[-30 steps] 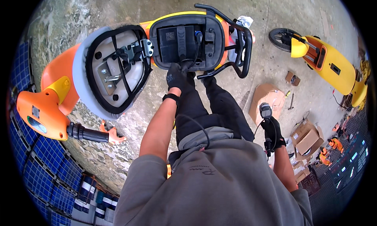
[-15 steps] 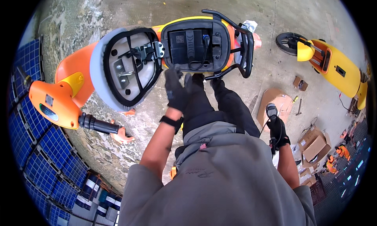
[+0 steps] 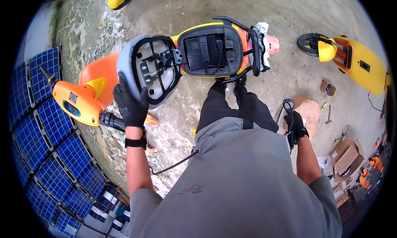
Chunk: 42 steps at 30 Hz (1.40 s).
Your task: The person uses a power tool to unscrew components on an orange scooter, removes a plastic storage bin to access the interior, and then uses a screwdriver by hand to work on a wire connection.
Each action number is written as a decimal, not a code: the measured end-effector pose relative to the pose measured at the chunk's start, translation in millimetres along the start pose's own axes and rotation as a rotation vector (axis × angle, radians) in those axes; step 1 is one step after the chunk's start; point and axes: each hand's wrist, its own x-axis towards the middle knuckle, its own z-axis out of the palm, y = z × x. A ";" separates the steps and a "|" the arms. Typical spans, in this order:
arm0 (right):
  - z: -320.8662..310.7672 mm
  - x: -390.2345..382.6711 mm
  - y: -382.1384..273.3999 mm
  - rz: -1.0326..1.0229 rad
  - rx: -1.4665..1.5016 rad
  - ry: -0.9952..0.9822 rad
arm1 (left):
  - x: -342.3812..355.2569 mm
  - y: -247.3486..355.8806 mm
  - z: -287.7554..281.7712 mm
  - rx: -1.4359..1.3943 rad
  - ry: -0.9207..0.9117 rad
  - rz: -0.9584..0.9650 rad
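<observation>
A: Left hand [image 3: 131, 105], gloved: change of place?
B: Yes. Half a second ago it hung beside the bay [image 3: 236, 52]; now it is at the outer edge of the seat [image 3: 156, 68]. The handwork appears to pass from bay to seat.
A: Fingers?
B: Left: thumb and fingers spread at the edge, touching by the look of it; whether they grip, cannot tell. Right hand [image 3: 295, 124], gloved: fingers closed round a device [image 3: 288, 103], round-headed, dark and grey, low at the person's right, as before.
A: Seat, location and condition?
B: On the orange scooter [image 3: 99, 72], left of the bay, tipped up on a metal hinge [image 3: 177, 56]. Underside exposed: whitish, black rim, dark straps, one metal bracket [image 3: 147, 74]. Outer cover pale grey.
A: Bay contents?
B: One battery [image 3: 198, 54], black, ridged strip across its top. One cable [image 3: 221, 58], black, blue plug, looped alongside. Bay uncovered.
</observation>
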 end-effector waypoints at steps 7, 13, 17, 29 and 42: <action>9.8 -4.7 2.2 0.025 0.105 0.012 | -5.1 97.6 25.5 0.102 0.193 0.436; 21.7 -24.3 6.0 0.090 0.175 0.061 | 15.4 180.4 77.4 -0.004 -0.208 0.822; 24.2 -45.9 6.7 0.201 0.225 0.059 | 33.6 226.3 131.3 0.117 -0.253 0.955; 75.4 -107.3 30.6 0.414 0.302 0.078 | 35.5 247.5 168.5 0.009 -0.132 0.926; 63.1 -82.3 20.3 0.199 0.166 0.072 | 22.9 218.8 174.4 -0.078 -0.226 0.663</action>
